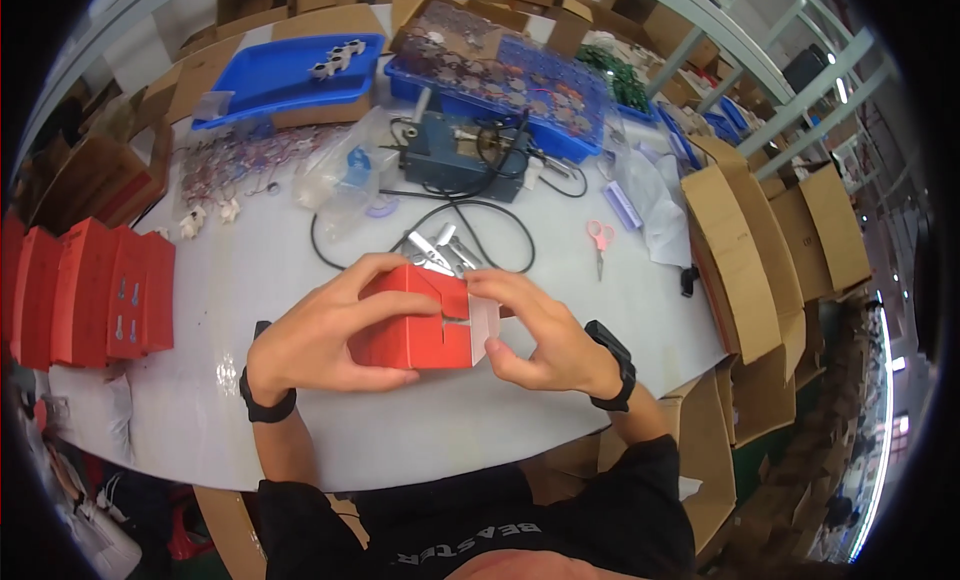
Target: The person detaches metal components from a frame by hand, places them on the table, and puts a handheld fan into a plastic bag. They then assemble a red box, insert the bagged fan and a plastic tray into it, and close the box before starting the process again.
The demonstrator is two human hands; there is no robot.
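Note:
A red cardboard box [425, 348] sits between my hands near the middle of the table, its top made of red flaps with a gap between them. My left hand [315, 330] wraps round its left side, the thumb along the near edge and a finger across the top. My right hand [545, 335] pinches a white-lined end flap [485, 325] standing out at the right side of the box. Just beyond the box lie several shiny metal parts [440, 248]. The inside of the box cannot be seen.
Several red boxes [90, 295] stand at the left edge. Pink scissors [598, 238] lie right of centre. Farther back are a dark machine [455, 160] with a looping black cable, a blue tray [290, 75] and a blue crate [565, 140]. Open cardboard boxes [735, 270] border the right side.

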